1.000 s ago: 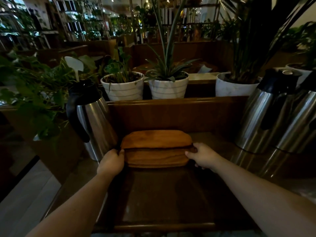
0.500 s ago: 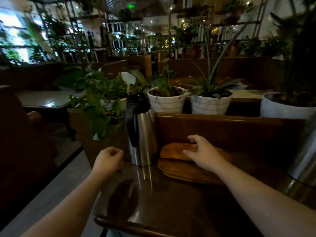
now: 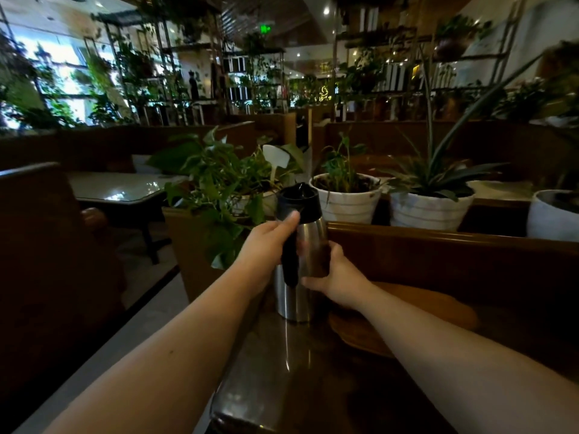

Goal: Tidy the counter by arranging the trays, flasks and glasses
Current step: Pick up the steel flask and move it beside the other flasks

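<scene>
From the head view, the left hand has its fingers closed round the black handle of the steel flask, which stands at the table's left edge just beside the stacked wooden trays, while the right hand cups its body. I'd say lift it upright, bearing the weight from below, clear of the edge. Its lid is on, so I cannot tell its contents; the white pots behind hold plants.
</scene>
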